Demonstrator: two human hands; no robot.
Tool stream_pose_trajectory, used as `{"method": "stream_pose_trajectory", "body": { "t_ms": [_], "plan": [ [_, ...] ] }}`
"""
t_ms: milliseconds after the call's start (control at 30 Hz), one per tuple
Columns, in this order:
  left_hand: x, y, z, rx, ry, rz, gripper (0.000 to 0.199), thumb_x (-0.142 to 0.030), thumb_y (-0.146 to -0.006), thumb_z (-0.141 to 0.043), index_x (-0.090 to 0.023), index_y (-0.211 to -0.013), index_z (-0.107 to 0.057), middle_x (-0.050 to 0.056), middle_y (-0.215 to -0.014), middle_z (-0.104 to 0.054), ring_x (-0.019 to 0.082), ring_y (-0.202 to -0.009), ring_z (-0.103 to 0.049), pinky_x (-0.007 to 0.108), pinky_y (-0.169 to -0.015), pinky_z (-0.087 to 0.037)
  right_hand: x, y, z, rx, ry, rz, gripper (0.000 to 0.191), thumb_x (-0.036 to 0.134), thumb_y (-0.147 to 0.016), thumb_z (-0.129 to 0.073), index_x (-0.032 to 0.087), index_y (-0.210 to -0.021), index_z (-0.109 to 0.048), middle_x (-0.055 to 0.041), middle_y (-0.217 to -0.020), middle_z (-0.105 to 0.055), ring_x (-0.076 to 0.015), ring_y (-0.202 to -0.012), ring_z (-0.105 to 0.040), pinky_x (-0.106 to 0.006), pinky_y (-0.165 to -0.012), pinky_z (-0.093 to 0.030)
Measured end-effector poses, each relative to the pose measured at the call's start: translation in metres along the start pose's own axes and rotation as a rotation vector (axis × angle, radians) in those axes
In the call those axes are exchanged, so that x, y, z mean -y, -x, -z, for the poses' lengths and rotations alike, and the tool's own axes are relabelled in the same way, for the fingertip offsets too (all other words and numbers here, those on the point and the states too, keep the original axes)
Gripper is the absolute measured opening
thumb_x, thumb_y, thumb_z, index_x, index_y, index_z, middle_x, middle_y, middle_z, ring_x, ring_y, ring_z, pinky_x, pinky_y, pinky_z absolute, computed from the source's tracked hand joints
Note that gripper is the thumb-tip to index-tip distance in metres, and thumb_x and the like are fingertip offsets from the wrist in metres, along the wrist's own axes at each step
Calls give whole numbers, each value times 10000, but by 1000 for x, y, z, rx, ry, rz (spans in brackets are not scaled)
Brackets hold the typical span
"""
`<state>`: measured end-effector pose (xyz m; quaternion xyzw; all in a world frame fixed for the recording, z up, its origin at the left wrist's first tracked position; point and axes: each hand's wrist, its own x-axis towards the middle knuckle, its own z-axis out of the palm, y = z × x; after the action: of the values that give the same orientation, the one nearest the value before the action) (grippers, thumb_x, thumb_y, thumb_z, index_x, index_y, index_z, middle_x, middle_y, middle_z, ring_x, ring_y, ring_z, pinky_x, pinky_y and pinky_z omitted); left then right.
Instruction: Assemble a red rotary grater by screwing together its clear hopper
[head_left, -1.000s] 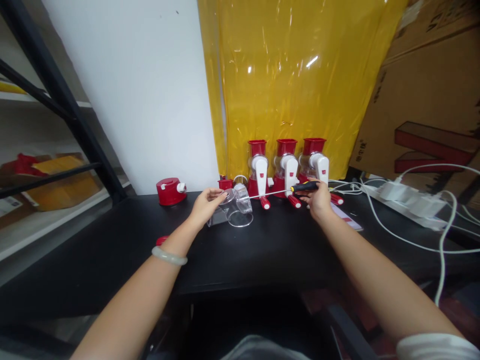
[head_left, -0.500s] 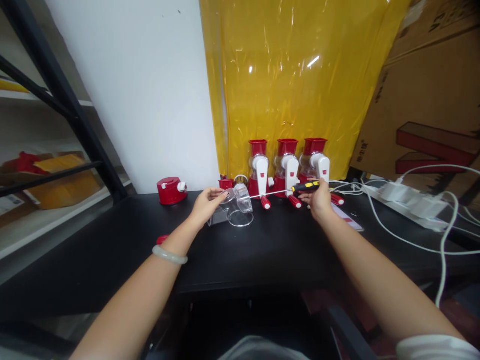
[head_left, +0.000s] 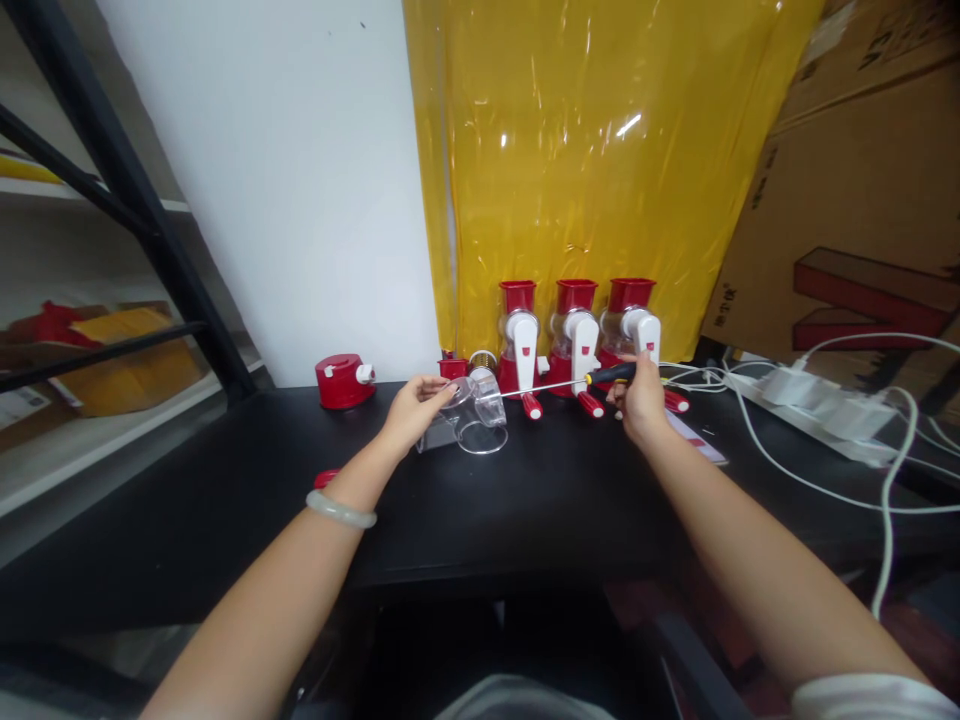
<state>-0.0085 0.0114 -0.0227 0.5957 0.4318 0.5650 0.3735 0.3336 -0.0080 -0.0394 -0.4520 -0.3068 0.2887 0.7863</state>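
My left hand (head_left: 417,410) is closed on the left side of a clear plastic part (head_left: 459,412) on the black table. My right hand (head_left: 640,402) grips the black and yellow handle of a screwdriver (head_left: 555,385). Its long shaft points left, and the tip meets the right side of the clear part. Behind the shaft stand three red and white rotary graters, a left one (head_left: 519,345), a middle one (head_left: 576,340) and a right one (head_left: 631,325). A metal drum (head_left: 482,362) and a small red part (head_left: 452,368) lie behind the clear part.
A red base (head_left: 343,382) with a white knob sits at the back left. A small red piece (head_left: 325,479) lies by my left wrist. On the right are a power strip (head_left: 825,420) with white cables, a flat pale object (head_left: 696,438) and a cardboard box (head_left: 862,200).
The fingers of my right hand have shifted on the screwdriver handle, and the handle has turned so less yellow shows. My left hand and the clear part have hardly moved.
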Motion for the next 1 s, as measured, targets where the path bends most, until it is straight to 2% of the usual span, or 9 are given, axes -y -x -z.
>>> {"method": "stream_pose_trajectory", "body": {
  "t_ms": [100, 233, 367, 500, 567, 733, 867, 1000],
  "plan": [
    [0, 0, 0, 3, 8, 1, 460, -447, -581, -891, -164, -890, -699, 83, -897, -735, 246, -889, -692, 399, -873, -522, 2, 1, 2, 37, -41, -98, 383, 561, -905, -381, 230, -988, -555, 36, -565, -594, -133, -391, -570, -212, -373, -413],
    [0, 0, 0, -9, -2, 14, 456, -441, -579, -888, -163, -888, -700, 79, -880, -724, 242, -869, -687, 390, -844, -522, 3, 1, 2, 56, -79, -64, 319, 496, -849, -461, 240, -1006, -568, 21, -673, -660, -150, -491, -658, -210, -412, -442],
    [-2, 1, -1, -6, 3, 10, 429, -427, -587, -888, -166, -870, -699, 81, -876, -725, 245, -877, -691, 393, -852, -519, 3, 1, 0, 11, -37, -83, 279, 438, -870, -501, 232, -1039, -581, 39, -615, -620, -126, -435, -597, -188, -390, -399],
    [-3, 2, 0, 0, 5, 0, 410, -411, -607, -886, -166, -880, -702, 90, -898, -738, 248, -892, -698, 404, -879, -522, 3, 0, 0, 7, 6, 12, 402, 547, -825, -649, 233, -1068, -586, 99, -517, -492, -96, -361, -486, -186, -380, -379],
    [-3, 2, 0, -7, 2, 6, 394, -400, -620, -880, -165, -884, -705, 93, -898, -739, 246, -886, -701, 401, -873, -527, 2, 1, 0, 14, 15, 40, 443, 596, -809, -658, 233, -1054, -590, 109, -505, -458, -89, -353, -464, -186, -378, -375],
    [-3, 2, -1, -5, 0, 0, 422, -419, -594, -889, -164, -873, -703, 86, -891, -737, 246, -892, -698, 398, -881, -523, 5, 5, 1, 41, 12, -39, 368, 534, -905, -438, 245, -1073, -593, 45, -597, -596, -112, -408, -560, -189, -389, -409],
    [-4, 3, -1, 0, 4, 0, 453, -444, -572, -896, -165, -874, -705, 83, -884, -735, 252, -891, -692, 405, -878, -523, 8, 7, 1, 39, -64, -49, 346, 439, -852, -453, 252, -1096, -613, 20, -680, -658, -147, -494, -652, -195, -404, -417],
    [-4, 2, -1, -7, 2, 2, 444, -445, -570, -894, -172, -863, -704, 81, -878, -731, 251, -891, -690, 396, -867, -519, 9, 5, 1, 28, -78, -49, 335, 407, -844, -480, 221, -1073, -639, 19, -661, -645, -141, -474, -638, -199, -403, -411]
  ]
}}
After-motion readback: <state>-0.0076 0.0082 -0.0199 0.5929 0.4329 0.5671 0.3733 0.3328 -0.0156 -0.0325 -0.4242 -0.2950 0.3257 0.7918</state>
